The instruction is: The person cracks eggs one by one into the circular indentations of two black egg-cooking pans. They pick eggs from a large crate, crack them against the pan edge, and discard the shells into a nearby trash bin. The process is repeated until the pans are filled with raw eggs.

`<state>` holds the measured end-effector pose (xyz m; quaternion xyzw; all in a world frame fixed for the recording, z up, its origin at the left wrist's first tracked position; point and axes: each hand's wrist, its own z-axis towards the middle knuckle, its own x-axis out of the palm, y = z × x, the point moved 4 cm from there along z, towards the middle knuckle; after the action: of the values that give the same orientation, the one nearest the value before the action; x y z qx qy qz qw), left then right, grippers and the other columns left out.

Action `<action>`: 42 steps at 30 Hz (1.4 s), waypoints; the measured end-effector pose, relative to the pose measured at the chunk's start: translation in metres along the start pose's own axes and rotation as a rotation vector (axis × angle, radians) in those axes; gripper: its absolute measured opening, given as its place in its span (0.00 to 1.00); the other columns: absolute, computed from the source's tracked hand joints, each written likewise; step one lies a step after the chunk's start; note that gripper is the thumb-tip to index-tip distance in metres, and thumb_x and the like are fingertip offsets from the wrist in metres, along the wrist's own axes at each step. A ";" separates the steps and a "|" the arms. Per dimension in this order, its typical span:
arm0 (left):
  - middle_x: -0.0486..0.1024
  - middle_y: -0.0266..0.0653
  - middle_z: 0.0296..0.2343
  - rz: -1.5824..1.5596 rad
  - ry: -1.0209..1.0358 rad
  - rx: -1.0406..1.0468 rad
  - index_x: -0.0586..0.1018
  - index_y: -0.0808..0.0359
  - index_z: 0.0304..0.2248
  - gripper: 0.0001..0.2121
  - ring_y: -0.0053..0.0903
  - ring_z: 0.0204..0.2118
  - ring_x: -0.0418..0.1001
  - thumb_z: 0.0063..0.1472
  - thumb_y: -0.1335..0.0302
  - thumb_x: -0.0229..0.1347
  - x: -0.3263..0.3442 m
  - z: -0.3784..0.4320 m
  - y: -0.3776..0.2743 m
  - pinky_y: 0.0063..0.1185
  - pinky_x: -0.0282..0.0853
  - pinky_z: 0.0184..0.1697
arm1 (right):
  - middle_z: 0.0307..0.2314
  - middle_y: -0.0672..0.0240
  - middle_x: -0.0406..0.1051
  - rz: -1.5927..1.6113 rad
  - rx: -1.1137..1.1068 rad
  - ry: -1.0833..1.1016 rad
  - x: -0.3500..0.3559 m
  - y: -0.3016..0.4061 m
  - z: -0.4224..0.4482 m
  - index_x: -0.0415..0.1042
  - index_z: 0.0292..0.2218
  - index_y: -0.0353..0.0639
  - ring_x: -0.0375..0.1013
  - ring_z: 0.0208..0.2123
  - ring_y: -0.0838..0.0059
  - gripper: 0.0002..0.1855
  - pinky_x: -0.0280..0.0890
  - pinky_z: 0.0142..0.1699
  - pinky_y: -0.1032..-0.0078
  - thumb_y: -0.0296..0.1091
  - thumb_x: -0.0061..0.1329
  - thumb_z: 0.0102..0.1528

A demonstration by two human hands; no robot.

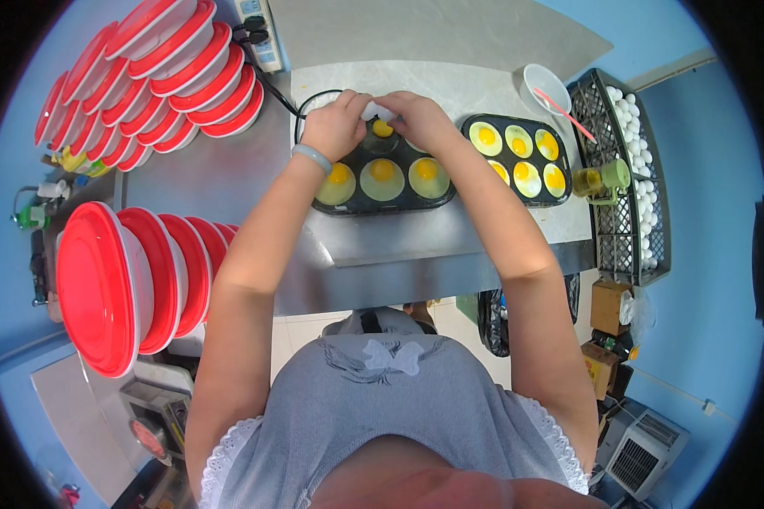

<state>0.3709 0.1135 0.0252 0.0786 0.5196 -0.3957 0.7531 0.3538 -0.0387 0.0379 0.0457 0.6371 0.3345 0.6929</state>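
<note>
My left hand (pixel 336 126) and my right hand (pixel 421 119) meet over the back row of a black multi-cup egg pan (pixel 385 209). Between their fingertips is a white eggshell (pixel 377 112), split open and held by both hands. Just below it an egg yolk (pixel 382 128) shows at a back-row cup; I cannot tell whether it has left the shell fully. Three front cups hold eggs with whole yolks, such as the middle egg (pixel 382 179). My hands and forearms hide part of the back row. A grey bangle (pixel 313 158) circles my left wrist.
A second pan (pixel 503 124) with several eggs lies to the right. Beyond it stand an oil bottle (pixel 589 182), a bowl (pixel 543 86) with a pink utensil, and a black crate (pixel 615 232) of white eggs. Red-lidded bowls (pixel 99 286) are stacked left. A black cable (pixel 274 92) runs behind the pan.
</note>
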 end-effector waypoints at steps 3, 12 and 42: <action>0.70 0.34 0.32 0.014 0.026 -0.011 0.70 0.55 0.41 0.17 0.34 0.25 0.72 0.47 0.72 0.52 -0.003 0.000 -0.004 0.28 0.70 0.25 | 0.38 0.63 0.67 -0.007 0.002 -0.018 0.002 0.001 -0.002 0.66 0.45 0.47 0.68 0.39 0.62 0.24 0.65 0.43 0.71 0.23 0.49 0.43; 0.72 0.36 0.36 -0.081 0.070 0.065 0.64 0.55 0.50 0.27 0.33 0.30 0.74 0.48 0.71 0.54 -0.016 -0.002 -0.050 0.25 0.70 0.29 | 0.39 0.65 0.65 0.675 0.320 -0.188 0.016 -0.004 -0.046 0.61 0.46 0.42 0.68 0.40 0.69 0.26 0.64 0.45 0.75 0.25 0.53 0.45; 0.61 0.40 0.47 -1.790 -0.168 -0.877 0.55 0.65 0.53 0.19 0.24 0.49 0.60 0.65 0.66 0.32 0.025 -0.145 -0.143 0.21 0.55 0.52 | 0.48 0.55 0.57 0.602 0.157 -0.489 0.053 0.102 -0.186 0.58 0.51 0.39 0.59 0.50 0.58 0.25 0.56 0.53 0.71 0.27 0.44 0.51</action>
<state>0.1728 0.0808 -0.0190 -0.6548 0.4325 -0.5947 0.1746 0.1406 0.0001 0.0079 0.3616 0.4351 0.4520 0.6897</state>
